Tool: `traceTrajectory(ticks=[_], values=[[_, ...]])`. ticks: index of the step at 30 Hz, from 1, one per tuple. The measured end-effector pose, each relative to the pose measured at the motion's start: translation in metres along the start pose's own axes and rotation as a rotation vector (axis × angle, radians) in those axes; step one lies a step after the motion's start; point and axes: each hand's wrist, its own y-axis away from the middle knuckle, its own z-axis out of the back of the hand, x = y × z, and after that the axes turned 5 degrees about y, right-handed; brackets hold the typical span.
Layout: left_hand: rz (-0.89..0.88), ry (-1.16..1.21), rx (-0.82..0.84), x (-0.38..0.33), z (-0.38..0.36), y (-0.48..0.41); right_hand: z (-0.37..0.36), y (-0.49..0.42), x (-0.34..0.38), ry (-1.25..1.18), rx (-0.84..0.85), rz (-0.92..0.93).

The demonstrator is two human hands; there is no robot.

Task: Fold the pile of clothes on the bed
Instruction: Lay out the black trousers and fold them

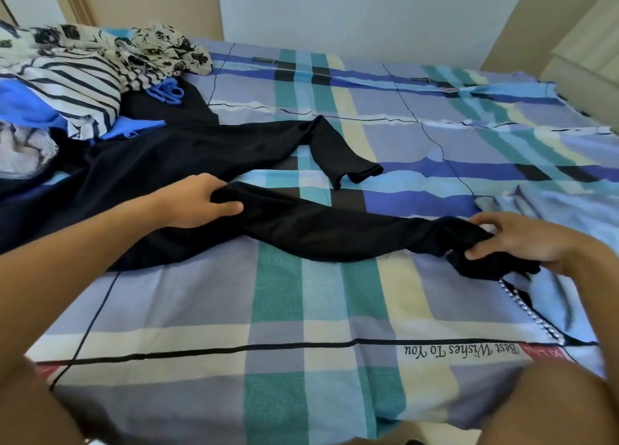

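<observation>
Lying on bed: black top (160, 163), long-sleeved, spread flat across the left half of the bed (335, 310), its body running out of view at the left edge.
Near sleeve: near sleeve (335, 233) stretched from left to right across the sheet, between the two hands, bunched at both ends.
Far sleeve: far sleeve (321, 143) lies beyond it, bent at the elbow, with its cuff pointing right and resting on the sheet, apart from the near sleeve.
Left hand: left hand (197, 203) grips the near sleeve at its shoulder end, thumb and fingers curled round a fold of cloth.
Right hand: right hand (522, 243) pinches the cuff end, fingers curled into the gathered cloth, which droops below the hand.
Pile: pile (67, 73) sits at the far left corner of the bed, touching the top's upper edge; it shows a striped piece (77, 83), a floral piece (160, 49) and a blue piece (23, 106).
Blue straps: blue straps (167, 91) lie on the black cloth, just beside the pile.
Right edge: pale blue cloth (552, 217) lies behind and under the right hand, with a beaded trim (529, 314) running down towards the near edge.
Sheet: plaid in blue, teal and cream, with lettering (460, 350) upside down near the front edge.
Foreground: knees (552, 407) at the bottom corners.
</observation>
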Motion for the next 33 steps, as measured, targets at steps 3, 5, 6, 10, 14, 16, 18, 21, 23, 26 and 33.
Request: traceTrajectory(ticks=[3, 5, 6, 10, 14, 16, 18, 21, 23, 26, 33], values=[[-0.025, 0.408, 0.110, -0.016, 0.019, 0.016, 0.010, 0.010, -0.004, -0.596, -0.042, 0.266], [0.051, 0.676, 0.107, -0.019, 0.031, 0.025, 0.015, 0.013, -0.009, -0.857, -0.049, 0.407], [0.083, 0.749, 0.092, -0.015, 0.038, 0.027, 0.018, 0.013, -0.009, -0.964, -0.057, 0.444], [0.219, 0.648, -0.007, 0.000, 0.046, 0.026, 0.024, 0.003, -0.018, -1.108, -0.244, 0.251], [0.167, 0.163, 0.030, 0.014, 0.027, 0.017, 0.012, -0.018, -0.031, -0.757, -0.385, -0.013], [0.156, 0.068, 0.106, 0.024, 0.020, 0.015, 0.008, -0.020, -0.029, -0.722, -0.511, -0.091], [0.111, 0.000, 0.136, 0.026, 0.019, 0.013, 0.010, -0.021, -0.027, -0.671, -0.684, -0.121], [0.011, 0.012, 0.091, 0.027, 0.018, 0.010, 0.012, -0.017, -0.021, -0.698, -0.803, 0.001], [-0.013, 0.153, 0.004, 0.022, 0.019, 0.011, 0.012, -0.015, -0.017, -0.794, -0.911, 0.065], [0.080, 0.520, -0.055, 0.013, 0.018, 0.011, 0.058, -0.068, -0.128, -0.840, -1.054, 0.091], [0.099, 0.161, -0.291, 0.016, 0.013, 0.003, 0.026, -0.017, -0.041, -0.589, -0.879, -0.140]])
